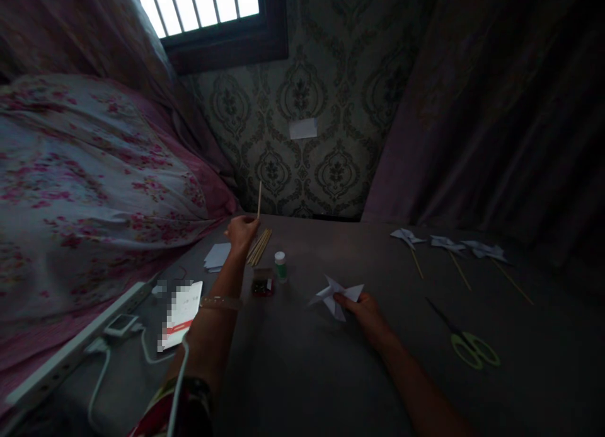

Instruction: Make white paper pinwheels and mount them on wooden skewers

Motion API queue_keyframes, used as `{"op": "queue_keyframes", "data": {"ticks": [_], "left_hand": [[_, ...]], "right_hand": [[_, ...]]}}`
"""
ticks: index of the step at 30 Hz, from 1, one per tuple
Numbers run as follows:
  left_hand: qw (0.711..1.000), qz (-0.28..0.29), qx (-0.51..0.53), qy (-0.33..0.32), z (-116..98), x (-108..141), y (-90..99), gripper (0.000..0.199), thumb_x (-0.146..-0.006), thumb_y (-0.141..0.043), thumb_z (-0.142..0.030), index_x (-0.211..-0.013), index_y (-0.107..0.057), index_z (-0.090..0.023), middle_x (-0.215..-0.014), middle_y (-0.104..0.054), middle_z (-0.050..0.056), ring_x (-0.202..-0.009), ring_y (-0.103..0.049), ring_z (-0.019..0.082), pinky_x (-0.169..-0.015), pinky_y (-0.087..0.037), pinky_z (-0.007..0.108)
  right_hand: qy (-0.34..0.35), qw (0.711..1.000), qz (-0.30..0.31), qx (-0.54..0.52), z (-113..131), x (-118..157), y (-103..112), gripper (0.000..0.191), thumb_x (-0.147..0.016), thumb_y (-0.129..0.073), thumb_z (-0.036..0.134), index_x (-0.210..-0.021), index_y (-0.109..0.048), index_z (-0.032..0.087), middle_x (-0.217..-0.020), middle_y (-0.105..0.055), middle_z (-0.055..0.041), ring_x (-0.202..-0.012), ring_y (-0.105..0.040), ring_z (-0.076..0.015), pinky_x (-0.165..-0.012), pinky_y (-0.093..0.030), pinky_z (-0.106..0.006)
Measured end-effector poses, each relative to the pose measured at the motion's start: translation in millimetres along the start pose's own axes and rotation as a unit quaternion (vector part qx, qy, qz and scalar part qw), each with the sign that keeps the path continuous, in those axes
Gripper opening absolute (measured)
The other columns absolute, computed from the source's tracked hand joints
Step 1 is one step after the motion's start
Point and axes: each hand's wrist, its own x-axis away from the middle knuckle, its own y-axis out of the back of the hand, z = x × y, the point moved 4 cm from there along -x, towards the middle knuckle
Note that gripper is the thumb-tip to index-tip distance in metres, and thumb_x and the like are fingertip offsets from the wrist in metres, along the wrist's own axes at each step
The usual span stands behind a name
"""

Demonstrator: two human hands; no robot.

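My left hand (243, 231) is closed on a thin wooden stick (259, 200) that points upward, above the far part of the table. Just beside it lies a bundle of several similar sticks (259, 246). My right hand (359, 308) pinches a white paper pinwheel (334, 296) over the middle of the table, its thumb on the paper. Between the hands stand a small white-capped bottle (280, 267) and a small open box (263, 283) with dark little items in it. White paper sheets (218, 257) lie left of my left wrist.
Three paper pinwheels on sticks (406, 237) lie at the far right. Scissors with green handles (474, 350) rest nearer on the right. On the left are a phone (182, 317), a power strip (78, 342) and white cables. Floral cloth (94, 172) borders the table's left side.
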Motion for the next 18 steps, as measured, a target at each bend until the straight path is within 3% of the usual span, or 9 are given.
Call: {"op": "queue_keyframes", "data": {"ticks": [3, 6, 9, 12, 14, 18], "left_hand": [[0.962, -0.031, 0.265, -0.049, -12.8, 30.5, 7.9, 0.036, -0.074, -0.059, -0.040, -0.093, -0.071, -0.012, -0.094, -0.074, 0.010, -0.090, -0.066, 0.022, -0.079, -0.048, 0.029], [0.898, 0.017, 0.437, -0.045, -19.5, 66.7, -4.8, 0.041, -0.068, -0.066, -0.040, -0.098, -0.070, -0.012, -0.095, -0.072, 0.009, -0.090, -0.064, 0.020, -0.081, -0.047, 0.029], [0.852, 0.083, 0.518, -0.006, -22.4, 101.4, -23.3, 0.039, -0.063, -0.072, -0.040, -0.092, -0.072, -0.015, -0.091, -0.072, 0.007, -0.090, -0.062, 0.017, -0.082, -0.046, 0.027], [0.801, 0.163, 0.574, 0.049, -25.9, 133.6, -40.3, 0.043, -0.056, -0.078, -0.044, -0.088, -0.073, -0.015, -0.074, -0.067, 0.004, -0.073, -0.061, 0.014, -0.073, -0.046, 0.026], [0.764, 0.211, 0.604, 0.084, -29.2, 154.1, -49.7, 0.045, -0.053, -0.082, -0.044, -0.087, -0.072, -0.016, -0.075, -0.066, 0.003, -0.067, -0.060, 0.013, -0.070, -0.047, 0.027], [0.737, 0.274, 0.605, 0.129, -32.5, 189.7, -63.9, 0.047, -0.049, -0.084, -0.043, -0.086, -0.071, -0.015, -0.072, -0.063, 0.002, -0.063, -0.059, 0.012, -0.064, -0.047, 0.027]], "right_hand": [[0.005, 1.000, -0.004, -0.010, -0.5, -0.1, 0.9, 0.040, -0.044, -0.085, 0.046, -0.067, -0.072, 0.016, -0.073, -0.074, -0.0073, -0.070, -0.067, -0.0230, -0.069, -0.049, -0.032], [0.009, 1.000, 0.002, -0.025, -2.8, -0.2, 1.1, 0.042, -0.043, -0.085, 0.046, -0.067, -0.072, 0.016, -0.074, -0.074, -0.0075, -0.071, -0.068, -0.0233, -0.068, -0.049, -0.032], [0.009, 0.999, 0.014, -0.044, -4.2, -0.8, 1.3, 0.042, -0.043, -0.085, 0.045, -0.069, -0.071, 0.015, -0.073, -0.073, -0.0071, -0.071, -0.067, -0.0222, -0.070, -0.049, -0.031], [0.008, 0.996, 0.021, -0.084, -1.9, -2.5, 3.4, 0.041, -0.043, -0.086, 0.042, -0.070, -0.071, 0.014, -0.070, -0.072, -0.0050, -0.070, -0.067, -0.0190, -0.073, -0.048, -0.030], [0.009, 0.993, 0.020, -0.117, 2.7, -4.0, 6.6, 0.040, -0.043, -0.087, 0.040, -0.069, -0.070, 0.015, -0.069, -0.072, -0.0034, -0.070, -0.066, -0.0174, -0.074, -0.048, -0.029], [0.014, 0.980, 0.028, -0.196, 18.0, -6.1, 15.8, 0.039, -0.044, -0.088, 0.034, -0.072, -0.068, 0.017, -0.073, -0.072, 0.0000, -0.071, -0.066, -0.0156, -0.075, -0.048, -0.028]]}}
